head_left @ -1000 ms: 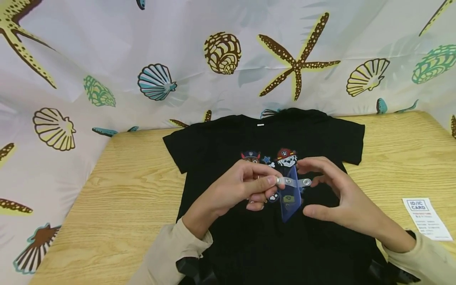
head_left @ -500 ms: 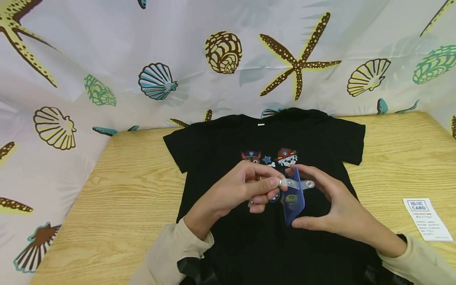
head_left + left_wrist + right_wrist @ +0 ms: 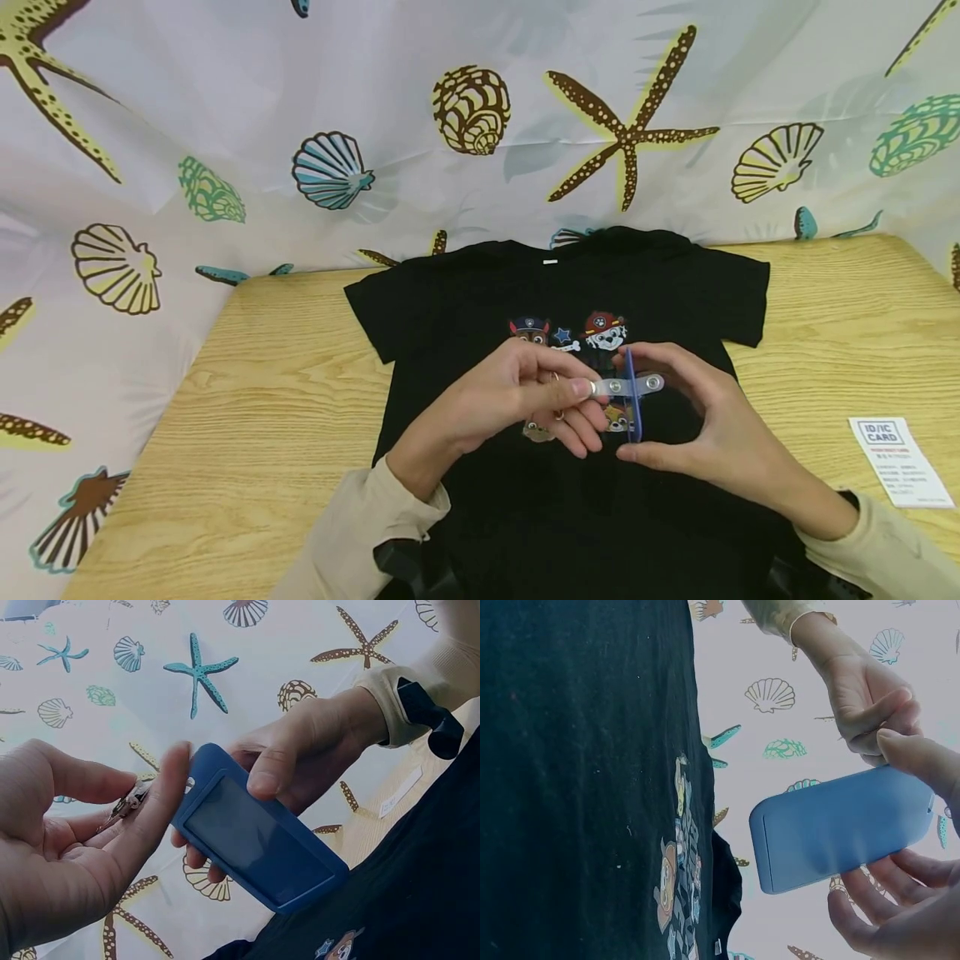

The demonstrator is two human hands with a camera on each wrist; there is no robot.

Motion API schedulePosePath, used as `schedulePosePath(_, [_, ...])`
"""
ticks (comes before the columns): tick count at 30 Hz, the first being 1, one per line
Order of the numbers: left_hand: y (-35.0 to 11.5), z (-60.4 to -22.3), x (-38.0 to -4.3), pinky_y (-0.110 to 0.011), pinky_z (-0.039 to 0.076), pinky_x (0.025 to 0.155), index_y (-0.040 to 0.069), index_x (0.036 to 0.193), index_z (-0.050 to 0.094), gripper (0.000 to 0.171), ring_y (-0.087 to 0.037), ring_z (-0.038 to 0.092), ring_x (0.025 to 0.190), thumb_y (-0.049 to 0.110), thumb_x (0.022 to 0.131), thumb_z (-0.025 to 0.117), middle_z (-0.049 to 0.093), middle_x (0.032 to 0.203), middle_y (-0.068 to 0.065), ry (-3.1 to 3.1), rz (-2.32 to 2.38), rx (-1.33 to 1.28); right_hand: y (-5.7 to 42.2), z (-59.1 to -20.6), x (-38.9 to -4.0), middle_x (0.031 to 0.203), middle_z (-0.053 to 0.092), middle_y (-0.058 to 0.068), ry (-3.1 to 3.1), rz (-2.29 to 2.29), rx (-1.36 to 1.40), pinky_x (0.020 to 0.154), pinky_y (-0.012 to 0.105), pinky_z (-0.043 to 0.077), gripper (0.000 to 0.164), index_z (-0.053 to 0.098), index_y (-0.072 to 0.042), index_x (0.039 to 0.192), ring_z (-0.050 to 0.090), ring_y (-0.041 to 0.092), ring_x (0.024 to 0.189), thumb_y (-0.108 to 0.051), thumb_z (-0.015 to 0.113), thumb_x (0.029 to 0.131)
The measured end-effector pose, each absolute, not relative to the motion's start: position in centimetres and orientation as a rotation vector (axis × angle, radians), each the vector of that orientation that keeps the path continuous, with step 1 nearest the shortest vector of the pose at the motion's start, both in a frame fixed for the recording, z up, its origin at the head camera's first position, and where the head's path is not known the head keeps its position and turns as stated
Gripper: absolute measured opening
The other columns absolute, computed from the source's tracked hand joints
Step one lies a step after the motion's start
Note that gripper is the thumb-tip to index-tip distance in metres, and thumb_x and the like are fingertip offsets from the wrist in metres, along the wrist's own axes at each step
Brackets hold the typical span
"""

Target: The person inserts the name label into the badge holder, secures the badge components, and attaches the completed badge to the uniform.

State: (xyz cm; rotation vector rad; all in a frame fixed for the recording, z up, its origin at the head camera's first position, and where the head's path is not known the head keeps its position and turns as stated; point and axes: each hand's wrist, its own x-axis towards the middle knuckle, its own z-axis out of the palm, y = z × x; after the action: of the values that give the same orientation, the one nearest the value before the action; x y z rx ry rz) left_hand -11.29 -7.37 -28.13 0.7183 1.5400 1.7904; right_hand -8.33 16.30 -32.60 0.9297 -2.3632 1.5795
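A blue card holder (image 3: 634,412) is held in the air over the black T-shirt (image 3: 480,292), edge-on in the head view. My right hand (image 3: 712,425) grips it by opposite edges, thumb below and fingers above. A clear snap strap (image 3: 617,387) passes through its slot, its studded free end sticking out to the right. My left hand (image 3: 517,387) pinches the strap's other end between thumb and index finger, with the lower fingers loosely extended. At that end the left wrist view has a metal clip (image 3: 129,804). The holder's window side (image 3: 259,840) faces the left wrist camera.
The T-shirt lies spread on a wooden table (image 3: 247,400), with cartoon dogs printed on its chest. A white paper slip (image 3: 900,463) marked ID/IC CARD rests at the right. Behind the table hangs a shell-patterned cloth (image 3: 405,108).
My right hand has closed in from the right and taken hold of the card holder, which has turned edge-on. My left hand's lower fingers have uncurled while its pinch stays on the strap.
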Motion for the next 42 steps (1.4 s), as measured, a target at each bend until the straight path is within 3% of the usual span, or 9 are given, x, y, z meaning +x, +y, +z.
schedulePosePath(7, [-7.28,-27.95,-11.43,-0.049,0.056,0.078,-0.02,0.115,0.054,0.027,-0.027,0.072,0.082,0.0,0.098,0.05,0.069,0.095,-0.025,1.546,1.815,0.679,16.41,-32.46,-8.49,0.123,0.058,0.006,-2.364,1.551,0.901,0.097,0.016,0.043,0.08,0.052,-0.007,0.133,0.058,0.016,0.109,0.002,0.089,0.062])
schedulePosePath(18, [-7.2,-28.36,-11.78,-0.044,0.057,0.077,-0.016,0.11,0.059,0.022,-0.024,0.072,0.08,0.0,0.097,0.052,0.07,0.094,-0.023,1.641,1.883,0.685,16.36,-32.45,-8.6,0.121,0.058,0.01,-2.345,1.531,0.9,0.097,0.016,0.043,0.081,0.052,-0.004,0.131,0.059,0.013,0.11,0.002,0.09,0.06])
schedulePosePath(25, [-7.32,-28.44,-11.77,-0.044,0.057,0.077,-0.015,0.111,0.059,0.022,-0.026,0.072,0.081,0.0,0.096,0.054,0.066,0.099,-0.032,1.674,1.878,0.659,16.42,-32.5,-8.46,0.12,0.058,0.005,-2.345,1.547,0.878,0.099,0.017,0.043,0.081,0.052,-0.003,0.13,0.058,0.01,0.111,0.004,0.09,0.059])
schedulePosePath(42, [-7.58,-28.52,-11.95,-0.041,0.057,0.079,-0.015,0.111,0.059,0.021,-0.019,0.071,0.077,-0.001,0.096,0.055,0.07,0.094,-0.022,1.691,1.876,0.621,16.54,-32.46,-8.63,0.12,0.057,0.004,-2.334,1.53,0.871,0.099,0.018,0.043,0.083,0.052,-0.006,0.131,0.057,0.012,0.11,0.005,0.09,0.058])
